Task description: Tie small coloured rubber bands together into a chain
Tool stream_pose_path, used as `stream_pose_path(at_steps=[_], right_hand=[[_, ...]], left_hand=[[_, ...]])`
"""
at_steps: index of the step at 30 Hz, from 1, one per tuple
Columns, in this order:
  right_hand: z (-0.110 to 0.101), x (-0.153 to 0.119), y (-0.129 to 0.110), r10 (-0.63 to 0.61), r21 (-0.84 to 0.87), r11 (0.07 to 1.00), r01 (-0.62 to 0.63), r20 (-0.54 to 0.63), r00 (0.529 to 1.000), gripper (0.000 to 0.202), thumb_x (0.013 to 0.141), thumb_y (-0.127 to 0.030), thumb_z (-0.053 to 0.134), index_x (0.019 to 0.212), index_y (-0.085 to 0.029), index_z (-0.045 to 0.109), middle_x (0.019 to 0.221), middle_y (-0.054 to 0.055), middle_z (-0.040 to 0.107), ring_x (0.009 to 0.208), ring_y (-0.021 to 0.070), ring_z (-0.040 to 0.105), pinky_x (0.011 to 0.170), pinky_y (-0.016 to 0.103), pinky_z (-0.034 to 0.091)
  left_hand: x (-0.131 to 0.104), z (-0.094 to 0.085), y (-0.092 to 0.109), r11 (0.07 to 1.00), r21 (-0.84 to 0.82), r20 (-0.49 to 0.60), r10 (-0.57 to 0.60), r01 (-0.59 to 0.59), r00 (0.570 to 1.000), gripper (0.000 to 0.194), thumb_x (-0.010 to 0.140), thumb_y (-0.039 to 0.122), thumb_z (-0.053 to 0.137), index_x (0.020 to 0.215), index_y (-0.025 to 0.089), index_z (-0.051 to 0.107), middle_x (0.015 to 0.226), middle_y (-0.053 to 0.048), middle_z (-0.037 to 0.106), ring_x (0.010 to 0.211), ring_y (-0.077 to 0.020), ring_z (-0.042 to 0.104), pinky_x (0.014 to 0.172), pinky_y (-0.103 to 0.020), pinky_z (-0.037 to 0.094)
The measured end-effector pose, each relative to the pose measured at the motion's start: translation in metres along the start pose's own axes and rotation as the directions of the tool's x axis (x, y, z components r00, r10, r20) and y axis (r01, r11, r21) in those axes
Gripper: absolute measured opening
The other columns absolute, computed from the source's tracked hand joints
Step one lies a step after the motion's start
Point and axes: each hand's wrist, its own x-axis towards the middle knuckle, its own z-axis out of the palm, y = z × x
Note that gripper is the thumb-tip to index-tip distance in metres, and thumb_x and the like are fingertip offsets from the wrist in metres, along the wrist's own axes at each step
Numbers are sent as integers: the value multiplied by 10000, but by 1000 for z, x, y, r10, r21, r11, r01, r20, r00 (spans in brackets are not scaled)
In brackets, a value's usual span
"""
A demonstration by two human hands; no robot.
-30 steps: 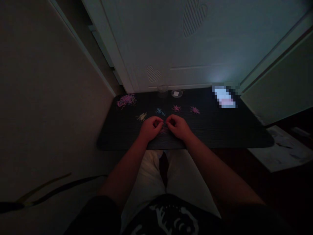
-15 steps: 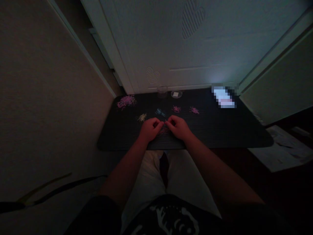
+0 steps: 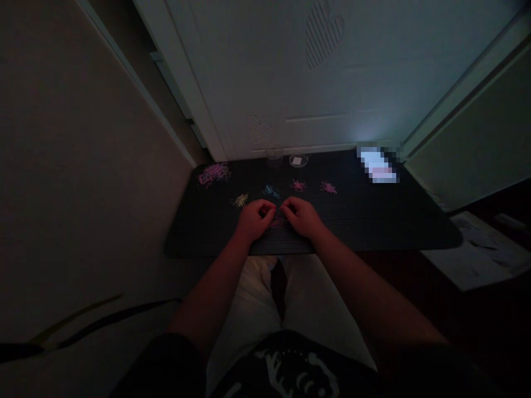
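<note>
Evidently, a white label [image 3: 297,161] sits on a round clear lid [image 3: 305,162], its print too small to read; the bright object [image 3: 377,166] at right is pixelated. Left hand [image 3: 255,217] and right hand [image 3: 302,215] are just apart, each with thumb and fingertips together; whether they grip a strand cannot be told. A reddish pile [image 3: 277,223] of strands lies between them on the dark tabletop [image 3: 373,221], against a white panel [image 3: 257,72] with hearts.
</note>
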Motion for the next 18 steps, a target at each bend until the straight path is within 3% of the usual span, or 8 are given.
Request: stream_pose_path(at_steps=[6,13,18], right_hand=[[0,0,1,-12,12,1000,12,11,1000,116,798,-192,494,804,-172,608,723,16,593,648,133,509,613,253,375],[1,1,5,-130,26,991,130,-22,991,102,768,-136,521,771,-183,611,785,32,560,755,154,525,685,278,405],[0,0,3,-114,38,993,114,-12,993,72,746,-144,557,705,-179,603,740,17,521,671,130,493,621,259,390]], left_hand=[[0,0,-1,1000,-13,14,-7,7,1000,145,784,243,574,876,164,654,796,-26,671,675,-118,588,645,-244,478],[0,0,-1,1000,-6,23,0,0,1000,164,782,209,567,899,167,673,834,-38,688,715,-133,609,669,-258,492],[1,0,1,1000,-5,31,-17,17,999,171,783,214,571,908,174,680,839,-37,696,704,-130,613,661,-252,493]])
